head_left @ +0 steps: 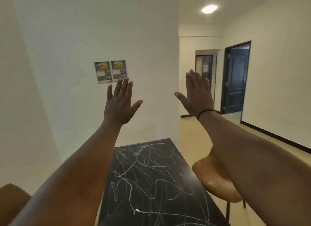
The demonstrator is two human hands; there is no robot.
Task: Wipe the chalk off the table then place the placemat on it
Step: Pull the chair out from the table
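A black table (170, 145) runs away from me in the lower middle, its top covered with white chalk scribbles (148, 180). My left hand (120, 104) is raised high above the table's far end, fingers spread, back of the hand toward me, holding nothing. My right hand (197, 94) is raised at the same height to the right, fingers up and thumb out, empty, with a black band on the wrist. No placemat or cloth shows in this view.
A tan chair (213, 180) stands against the table's right side, partly hidden by my right arm. Another brown chair back (11, 197) is at the lower left. White wall with two posters (110, 71) ahead; dark doors (237, 77) down the hallway on the right.
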